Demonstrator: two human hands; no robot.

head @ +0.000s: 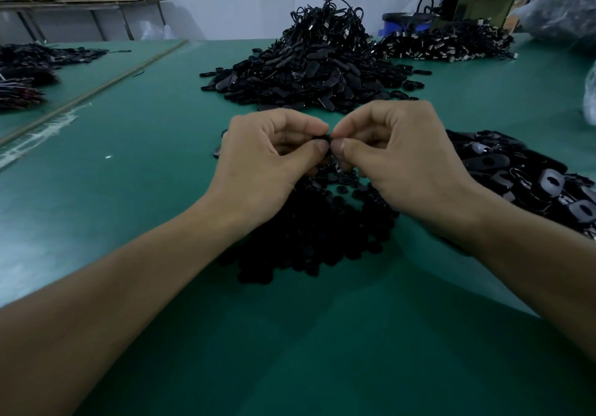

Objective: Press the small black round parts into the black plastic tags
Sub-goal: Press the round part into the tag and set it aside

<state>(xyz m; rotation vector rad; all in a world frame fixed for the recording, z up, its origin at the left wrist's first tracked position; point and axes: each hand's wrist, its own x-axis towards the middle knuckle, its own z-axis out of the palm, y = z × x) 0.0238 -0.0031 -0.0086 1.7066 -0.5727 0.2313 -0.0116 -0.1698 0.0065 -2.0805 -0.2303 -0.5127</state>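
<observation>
Green matting covers a wide work table (129,189), with a pale wall and some shelving far behind it. Near the person, under the wrists, lies a heap of small round parts (309,231), all black. A spread of flat tags (522,173) lies to the right of it, some showing an oval opening. Farther away a large mound of black pieces (309,70) stands in the middle, and a pile with cords (451,43) is at the far right.

Both hands are raised just above the near heap and meet at the centre. The left hand (267,160) and the right hand (403,157) each have the fingers curled, and thumb and forefinger of both pinch one small black piece (322,139) between them. The thumb tips (317,149) almost touch each other under it.

Only a thin dark edge of this piece shows, so I cannot tell if the round part is already seated in a tag. It lies exactly between the two hands, neither one nearer. Its long axis seems to run left to right, from one pinch to the other, though most of it is hidden. I judge the pressing must come from the thumbs squeezing against the forefingers, and a slip could drop the part into the heap below.
</observation>
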